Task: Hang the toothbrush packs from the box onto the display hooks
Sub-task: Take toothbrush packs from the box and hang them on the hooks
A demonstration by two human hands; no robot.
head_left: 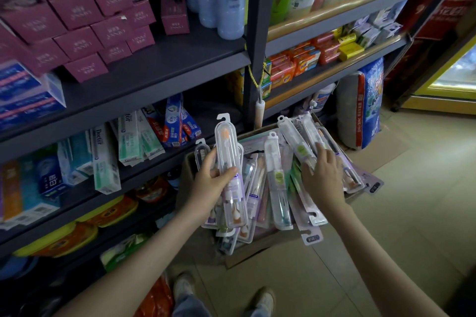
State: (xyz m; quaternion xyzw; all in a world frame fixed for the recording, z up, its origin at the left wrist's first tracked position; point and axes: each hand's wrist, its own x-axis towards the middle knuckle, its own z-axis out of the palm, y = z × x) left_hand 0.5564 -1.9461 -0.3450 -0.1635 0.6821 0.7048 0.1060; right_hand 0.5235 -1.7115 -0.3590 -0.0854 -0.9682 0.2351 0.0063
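Head view: a person stands in a shop aisle over a cardboard box (257, 251) that sits on the tiled floor (399, 213) against the foot of a dark shelf unit (154, 69). The box is heaped with toothbrush packs (258, 188), lying crisscross, several jutting over its rim.

The left grip (211, 175), a bare hand, is closed round one clear pack (228, 147). The thumb crosses the front and the fingers wrap behind. This pack stands nearly upright above the left side of the box, hang tab at the top, with an orange brush head showing inside.

The right grip (324, 175) is down on the right side of the heap, fingers spread and fairly straight across the packs. Its fingertips touch a slanted pack with a green label (300, 148). It appears to hold none of them, though the palm hides what lies under it.

Toothpaste cartons (134, 136) lean on the shelf just left of the box, and a blue-and-white printed sack (368, 105) stands behind the box to the right. Two shoes (183, 288) show at the lower edge.
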